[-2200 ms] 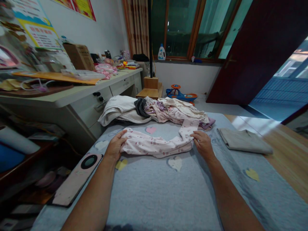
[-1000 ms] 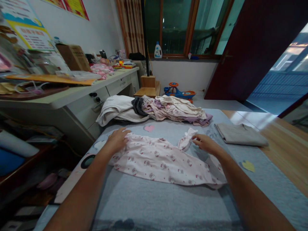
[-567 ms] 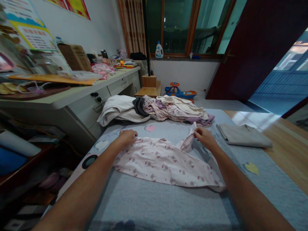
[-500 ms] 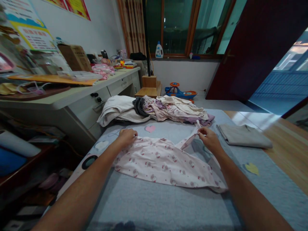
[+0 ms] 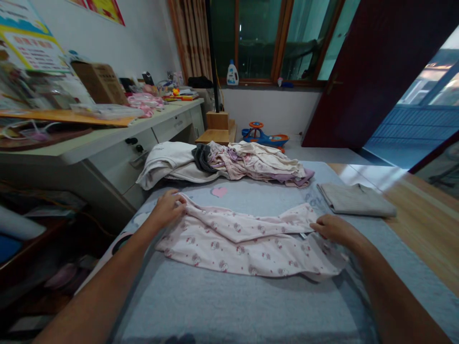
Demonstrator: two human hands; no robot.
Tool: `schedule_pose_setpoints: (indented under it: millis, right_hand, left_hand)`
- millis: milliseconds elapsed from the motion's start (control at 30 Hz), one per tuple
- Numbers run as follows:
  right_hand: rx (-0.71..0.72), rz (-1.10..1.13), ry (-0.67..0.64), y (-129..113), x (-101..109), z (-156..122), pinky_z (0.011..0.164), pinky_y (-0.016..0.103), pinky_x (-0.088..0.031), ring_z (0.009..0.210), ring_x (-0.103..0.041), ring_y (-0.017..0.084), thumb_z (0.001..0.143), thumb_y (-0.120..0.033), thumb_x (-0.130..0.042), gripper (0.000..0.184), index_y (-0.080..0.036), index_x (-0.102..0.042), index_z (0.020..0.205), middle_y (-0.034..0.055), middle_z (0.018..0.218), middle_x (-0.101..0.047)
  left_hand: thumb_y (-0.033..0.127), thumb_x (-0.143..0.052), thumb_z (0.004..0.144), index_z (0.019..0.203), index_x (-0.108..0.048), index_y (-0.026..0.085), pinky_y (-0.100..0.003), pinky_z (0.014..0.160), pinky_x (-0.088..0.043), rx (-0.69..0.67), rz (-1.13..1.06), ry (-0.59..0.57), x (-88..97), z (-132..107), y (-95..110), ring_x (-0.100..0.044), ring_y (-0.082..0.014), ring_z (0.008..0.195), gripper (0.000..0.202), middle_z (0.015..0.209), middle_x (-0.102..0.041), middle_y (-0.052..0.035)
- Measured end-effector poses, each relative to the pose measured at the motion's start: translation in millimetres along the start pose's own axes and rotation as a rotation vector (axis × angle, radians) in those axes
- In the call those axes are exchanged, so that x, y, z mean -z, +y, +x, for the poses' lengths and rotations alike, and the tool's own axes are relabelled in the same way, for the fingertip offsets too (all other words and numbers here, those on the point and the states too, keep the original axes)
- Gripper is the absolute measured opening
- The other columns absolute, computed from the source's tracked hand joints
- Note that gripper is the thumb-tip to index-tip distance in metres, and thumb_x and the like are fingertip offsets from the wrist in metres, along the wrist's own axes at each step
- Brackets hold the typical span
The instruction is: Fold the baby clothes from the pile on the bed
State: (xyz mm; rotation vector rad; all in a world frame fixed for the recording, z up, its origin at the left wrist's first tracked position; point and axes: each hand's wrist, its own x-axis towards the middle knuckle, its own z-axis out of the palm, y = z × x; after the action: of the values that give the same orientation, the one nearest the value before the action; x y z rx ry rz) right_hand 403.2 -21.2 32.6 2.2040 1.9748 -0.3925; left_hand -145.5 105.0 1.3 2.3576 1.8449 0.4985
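Note:
A pink printed baby garment (image 5: 244,241) lies spread on the grey blanket (image 5: 229,306), its top strip folded down across it. My left hand (image 5: 168,209) rests on the garment's upper left corner with fingers curled over the fabric. My right hand (image 5: 332,228) presses on the garment's right side, fingers bent and pinching the cloth edge.
A pile of unfolded clothes (image 5: 229,165) lies at the far end of the blanket. A folded grey cloth (image 5: 355,199) sits at the right beside the wooden floor (image 5: 426,229). A cluttered white desk (image 5: 107,138) stands on the left. A toy car (image 5: 263,136) is by the wall.
The garment was opened out flat from a bunched roll. My right hand then carried the raised sleeve part rightward and down, so a folded strip lies across the top.

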Motion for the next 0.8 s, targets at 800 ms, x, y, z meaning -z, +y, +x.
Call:
schedule_pose_setpoints:
  millis: [800]
  right_hand:
    - [-0.044, 0.123, 0.644, 0.1, 14.6, 73.6, 0.065, 0.028, -0.037, 0.074, -0.061, 0.021, 0.085, -0.027, -0.048, 0.022, -0.018, -0.066, 0.096, 0.0087, 0.084, -0.070]
  left_hand:
    - [0.055, -0.065, 0.067, 0.107, -0.065, 0.015, -0.029, 0.064, -0.048, 0.582, -0.639, -0.069, -8.2, 17.9, -6.7, -0.068, -0.0263, 0.085, 0.056, 0.095, -0.072, -0.0084]
